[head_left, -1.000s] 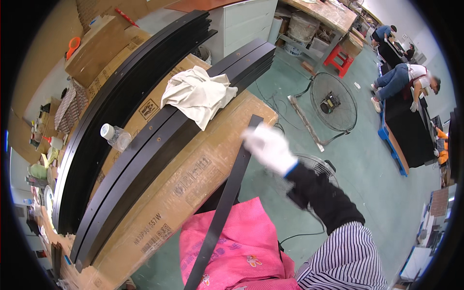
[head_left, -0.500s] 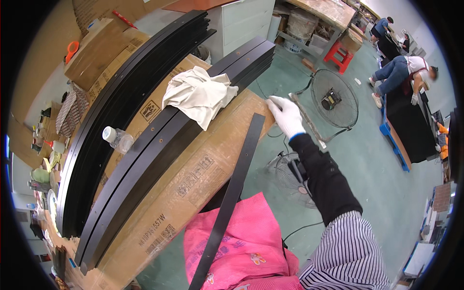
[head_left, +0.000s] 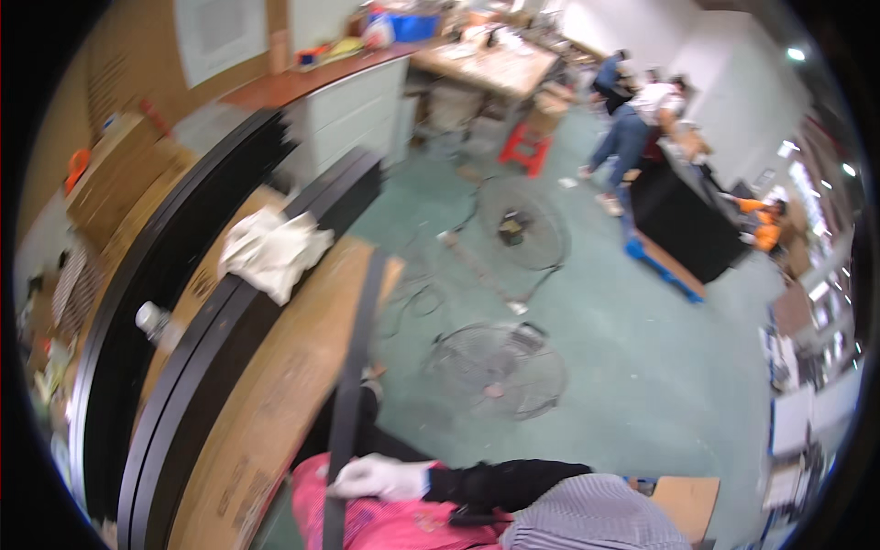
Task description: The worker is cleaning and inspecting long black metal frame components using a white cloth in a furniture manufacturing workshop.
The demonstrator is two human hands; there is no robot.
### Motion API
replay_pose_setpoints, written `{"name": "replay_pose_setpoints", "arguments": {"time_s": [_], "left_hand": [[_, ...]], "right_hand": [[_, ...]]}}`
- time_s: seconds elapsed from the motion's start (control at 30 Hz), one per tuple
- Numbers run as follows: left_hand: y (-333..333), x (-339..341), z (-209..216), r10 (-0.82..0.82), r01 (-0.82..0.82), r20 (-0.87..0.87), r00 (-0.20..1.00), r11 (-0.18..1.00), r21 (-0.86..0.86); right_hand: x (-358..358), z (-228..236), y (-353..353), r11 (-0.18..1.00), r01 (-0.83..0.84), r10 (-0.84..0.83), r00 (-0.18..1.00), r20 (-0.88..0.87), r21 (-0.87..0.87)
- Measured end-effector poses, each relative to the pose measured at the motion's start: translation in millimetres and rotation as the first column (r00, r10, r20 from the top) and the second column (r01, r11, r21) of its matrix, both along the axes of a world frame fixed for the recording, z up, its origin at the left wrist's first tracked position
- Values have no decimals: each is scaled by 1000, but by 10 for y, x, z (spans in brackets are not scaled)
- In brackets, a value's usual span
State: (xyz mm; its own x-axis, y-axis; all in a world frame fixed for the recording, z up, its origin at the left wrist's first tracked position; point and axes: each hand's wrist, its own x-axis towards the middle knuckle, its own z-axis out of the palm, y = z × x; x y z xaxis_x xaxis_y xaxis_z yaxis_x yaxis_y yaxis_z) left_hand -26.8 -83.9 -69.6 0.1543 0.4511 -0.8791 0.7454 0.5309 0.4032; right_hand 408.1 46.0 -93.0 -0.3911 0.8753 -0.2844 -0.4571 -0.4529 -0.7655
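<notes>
Floor: green workshop floor (head_left: 642, 367) fills the right half of the view, cables trailing over it.
Cardboard: a long flat cardboard box (head_left: 284, 385) runs from the lower left up toward the middle.
Black stacks: two long stacks of black strips (head_left: 183, 266) curve along the left of the cardboard, the nearer stack touching its edge.
Loose strip: one long black strip (head_left: 353, 367) lies along the cardboard's right edge, its near end down at the gloved hand.
Pink cloth: a bright pink cloth (head_left: 367, 518) sits at the bottom, under the strip's near end.
Fans: two round wire fan guards lie on the floor, one (head_left: 500, 367) just right of the cardboard, the other (head_left: 524, 225) further off.
Rag: a crumpled white rag (head_left: 273, 249) rests on top of the nearer black stack.
Right hand: there it is, the right hand (head_left: 376, 477) in a white glove, black sleeve behind it, fingers laid on the loose strip's near end; the picture is smeared, so it seems to be gripping the strip, but I can't be sure.
Left hand: out of sight.
Bottle: a small clear bottle (head_left: 154, 321) lies between the two black stacks.
Others: people stand far off at the top right by a dark cabinet (head_left: 683, 229).
</notes>
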Motion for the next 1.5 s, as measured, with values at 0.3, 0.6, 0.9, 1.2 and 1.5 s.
{"name": "replay_pose_setpoints", "arguments": {"time_s": [0.3,0.6,0.9,1.2,1.5], "left_hand": [[-44,-265,148,-109,111,-31,994,992,67],[69,-877,-287,-149,161,-97,984,978,133],[173,-1003,-633,-220,231,-71,973,942,243],[204,-910,-546,-248,305,-245,937,923,234],[307,-356,-311,-247,271,-137,959,942,199]], "right_hand": [[746,480,464,713,650,-689,719,90,263],[2145,1403,579,536,821,-812,565,-144,196],[2481,1627,433,587,767,-766,630,-129,258],[2592,1716,381,537,796,-807,581,-107,279],[2517,1787,353,464,874,-761,476,-441,144]]}}
